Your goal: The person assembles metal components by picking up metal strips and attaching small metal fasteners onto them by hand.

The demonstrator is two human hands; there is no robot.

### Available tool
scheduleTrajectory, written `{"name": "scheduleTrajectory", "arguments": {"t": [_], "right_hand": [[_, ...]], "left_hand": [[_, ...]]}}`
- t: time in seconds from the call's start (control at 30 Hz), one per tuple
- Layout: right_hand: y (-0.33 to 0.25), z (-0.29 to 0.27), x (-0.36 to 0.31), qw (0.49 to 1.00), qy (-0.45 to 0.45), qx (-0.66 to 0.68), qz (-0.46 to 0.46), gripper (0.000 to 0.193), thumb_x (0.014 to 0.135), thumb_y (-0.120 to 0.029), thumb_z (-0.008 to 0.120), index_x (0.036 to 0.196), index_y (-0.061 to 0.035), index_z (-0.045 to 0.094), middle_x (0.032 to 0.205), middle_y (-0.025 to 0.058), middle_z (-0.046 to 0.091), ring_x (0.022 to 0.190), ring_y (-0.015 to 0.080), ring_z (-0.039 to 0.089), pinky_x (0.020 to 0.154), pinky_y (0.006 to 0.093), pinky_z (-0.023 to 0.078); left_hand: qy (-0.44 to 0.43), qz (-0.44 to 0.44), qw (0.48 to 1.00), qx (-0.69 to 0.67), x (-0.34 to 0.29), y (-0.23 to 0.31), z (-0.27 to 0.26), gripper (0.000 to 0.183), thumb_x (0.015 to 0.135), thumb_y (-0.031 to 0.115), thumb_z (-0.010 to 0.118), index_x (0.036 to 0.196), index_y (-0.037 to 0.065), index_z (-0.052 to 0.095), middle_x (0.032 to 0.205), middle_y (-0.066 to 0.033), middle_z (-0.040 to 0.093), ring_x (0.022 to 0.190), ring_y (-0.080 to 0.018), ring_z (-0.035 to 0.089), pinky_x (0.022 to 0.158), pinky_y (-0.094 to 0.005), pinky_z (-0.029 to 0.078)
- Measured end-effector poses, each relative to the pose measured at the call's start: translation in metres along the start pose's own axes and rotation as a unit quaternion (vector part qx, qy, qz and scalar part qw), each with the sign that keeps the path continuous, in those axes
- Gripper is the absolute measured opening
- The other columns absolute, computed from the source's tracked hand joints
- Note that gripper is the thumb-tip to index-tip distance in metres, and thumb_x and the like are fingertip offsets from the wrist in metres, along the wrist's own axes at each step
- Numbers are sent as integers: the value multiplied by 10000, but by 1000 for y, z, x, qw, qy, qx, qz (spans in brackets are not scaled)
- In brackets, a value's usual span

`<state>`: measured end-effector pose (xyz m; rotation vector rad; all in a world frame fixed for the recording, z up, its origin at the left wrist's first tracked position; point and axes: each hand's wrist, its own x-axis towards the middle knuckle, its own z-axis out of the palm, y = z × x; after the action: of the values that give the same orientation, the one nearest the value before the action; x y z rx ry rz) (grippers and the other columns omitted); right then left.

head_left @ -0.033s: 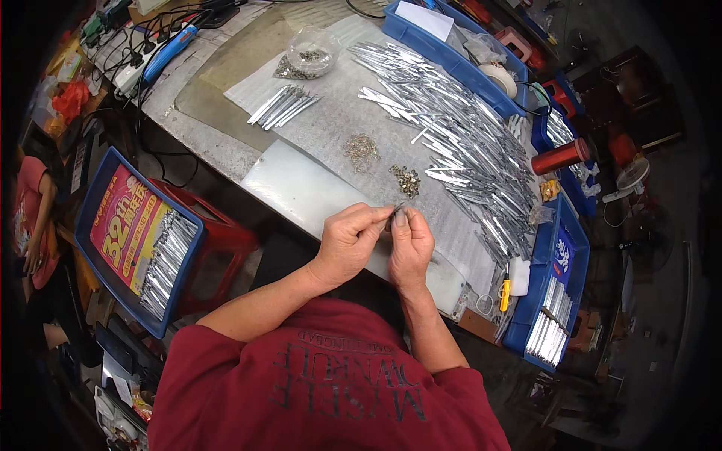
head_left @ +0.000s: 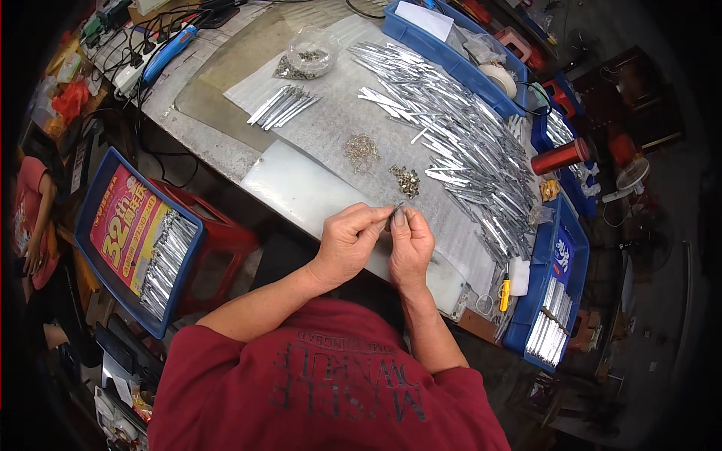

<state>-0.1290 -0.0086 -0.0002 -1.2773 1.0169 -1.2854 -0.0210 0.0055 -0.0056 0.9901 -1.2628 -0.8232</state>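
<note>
My left hand [head_left: 347,242] and my right hand [head_left: 411,249] meet over the near edge of the bench, fingertips pinched together. Between them is a small dark metal piece, mostly hidden by the fingers, so its kind cannot be made out. Just beyond the fingertips lies a little heap of brassy metal fittings [head_left: 406,180]. A loose pile of fine, thin metal bits [head_left: 362,153] sits to its left. A large spread of slim silvery metal strips [head_left: 466,128] covers the bench's right side. Under my wrists runs a white plastic board [head_left: 293,188].
A small row of strips [head_left: 282,107] and a clear bag of fittings [head_left: 310,54] lie farther left. Blue trays [head_left: 197,259] holding strips flank the bench. A yellow-handled tool [head_left: 505,289] rests near the right edge. Another person [head_left: 36,195] is at far left.
</note>
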Motion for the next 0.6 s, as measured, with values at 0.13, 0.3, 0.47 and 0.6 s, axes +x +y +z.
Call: {"name": "scheduleTrajectory", "arguments": {"t": [0.13,0.3,0.47,0.6], "right_hand": [[7,-8,4,999,-29,33,11,152,876,-135,492,903,9,533,780,-17,506,689,37,426,605,174,361],[6,-3,10,999,23,29,0,151,874,-140,496,819,-5,534,740,-23,499,661,35,416,582,173,352],[6,-6,9,998,10,58,16,165,877,-149,489,795,-12,529,706,-23,478,643,36,398,564,183,342],[5,-2,9,998,18,-59,-30,202,889,-167,463,766,-15,515,674,-26,464,624,46,393,550,193,336]], "left_hand": [[0,-12,1000,-22,0,-1,0,183,794,-33,526,963,-27,596,713,-65,554,629,-108,503,548,-219,405],[5,-5,1000,-23,4,-6,1,180,797,-34,525,962,-27,596,705,-57,544,620,-100,491,540,-214,397],[2,14,1000,-6,3,-4,2,188,793,-44,523,966,-28,596,706,-53,542,617,-95,484,533,-210,391],[7,-12,999,-44,4,-5,2,193,790,-46,524,970,-29,593,714,-52,542,620,-89,482,533,-205,389]]}}
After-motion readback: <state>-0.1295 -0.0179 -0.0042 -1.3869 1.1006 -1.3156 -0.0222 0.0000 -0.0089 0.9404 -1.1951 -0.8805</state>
